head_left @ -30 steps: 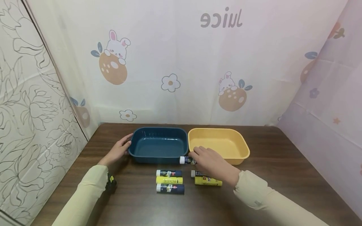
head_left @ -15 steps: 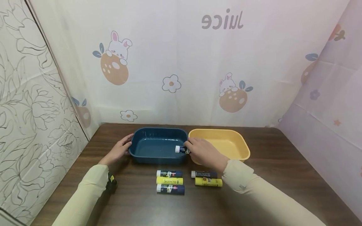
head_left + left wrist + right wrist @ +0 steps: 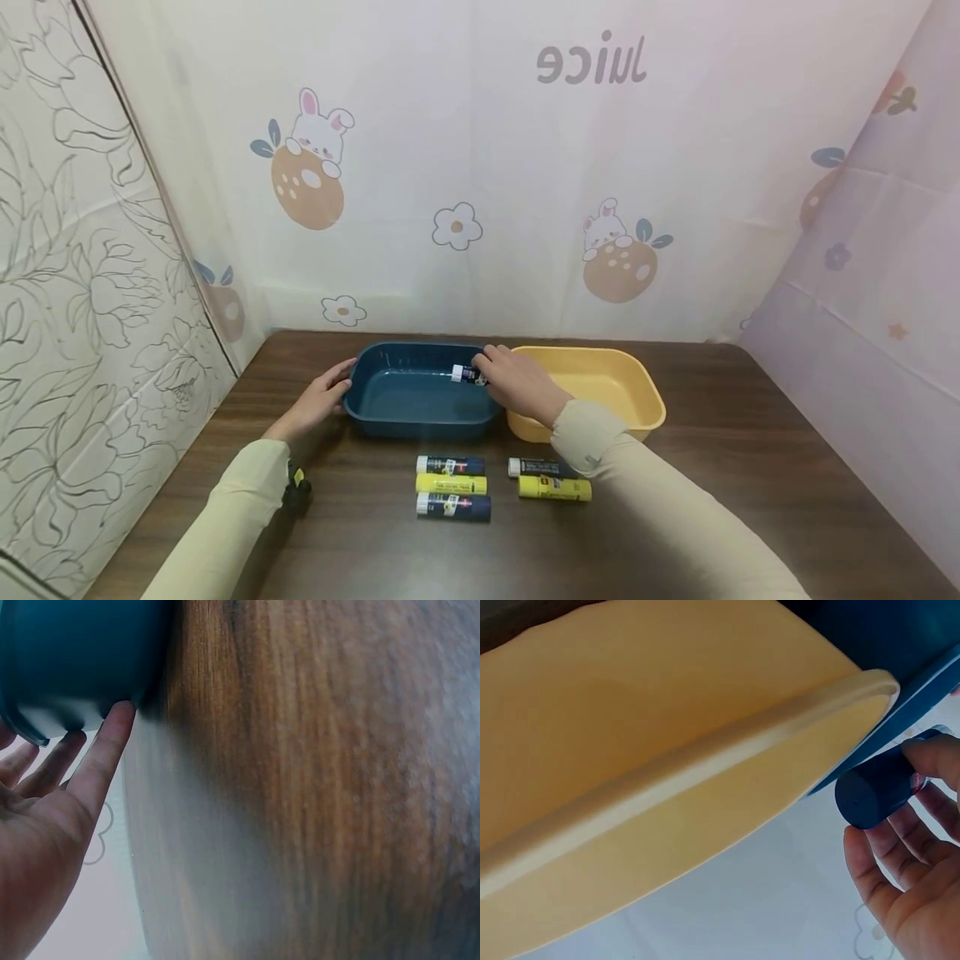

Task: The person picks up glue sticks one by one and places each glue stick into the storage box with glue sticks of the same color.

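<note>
A dark blue glue stick with a white cap [image 3: 467, 374] is pinched between thumb and fingers of my right hand [image 3: 520, 382], over the right part of the blue tub [image 3: 420, 430]. In the right wrist view the stick's round dark end [image 3: 862, 799] faces the camera, just past the yellow tub's corner. My left hand [image 3: 315, 407] is at the blue tub's left end; the left wrist view has its extended fingers [image 3: 105, 757] touching the tub's outer wall [image 3: 82, 660]. No glue stick shows lying inside the blue tub.
The yellow tub [image 3: 652, 417] stands right beside the blue one. In front lie two groups of glue sticks: dark [image 3: 453, 507], yellow [image 3: 452, 484] and dark [image 3: 450, 465] on the left, dark [image 3: 540, 468] and yellow [image 3: 555, 488] on the right. A patterned curtain [image 3: 465, 150] hangs behind the table.
My right hand has lifted the dark glue stick from in front of the tubs, up and leftward to over the blue tub. The left hand keeps its place at the tub's end.
</note>
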`<move>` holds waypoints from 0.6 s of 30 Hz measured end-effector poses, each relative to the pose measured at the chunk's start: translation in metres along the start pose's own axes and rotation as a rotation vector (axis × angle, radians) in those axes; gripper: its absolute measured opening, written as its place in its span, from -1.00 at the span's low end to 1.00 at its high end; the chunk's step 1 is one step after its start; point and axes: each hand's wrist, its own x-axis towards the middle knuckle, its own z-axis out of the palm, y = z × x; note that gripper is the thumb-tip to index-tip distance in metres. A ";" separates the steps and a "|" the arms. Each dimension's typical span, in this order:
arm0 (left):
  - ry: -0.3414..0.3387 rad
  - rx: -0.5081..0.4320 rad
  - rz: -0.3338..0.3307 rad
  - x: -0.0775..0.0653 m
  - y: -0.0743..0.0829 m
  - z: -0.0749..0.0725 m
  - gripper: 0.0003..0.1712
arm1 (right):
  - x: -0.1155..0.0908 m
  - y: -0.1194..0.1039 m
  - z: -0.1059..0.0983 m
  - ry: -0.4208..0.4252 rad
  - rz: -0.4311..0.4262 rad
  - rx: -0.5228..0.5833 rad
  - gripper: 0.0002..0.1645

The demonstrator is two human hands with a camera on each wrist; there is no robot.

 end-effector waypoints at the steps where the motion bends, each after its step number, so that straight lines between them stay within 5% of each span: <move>1: 0.001 0.001 -0.003 0.000 0.000 0.000 -0.42 | 0.003 0.000 0.001 0.007 -0.003 -0.001 -0.68; 18: 0.017 -0.015 0.016 -0.002 -0.001 0.001 -0.43 | 0.042 -0.010 0.028 -0.044 0.031 -0.041 -0.70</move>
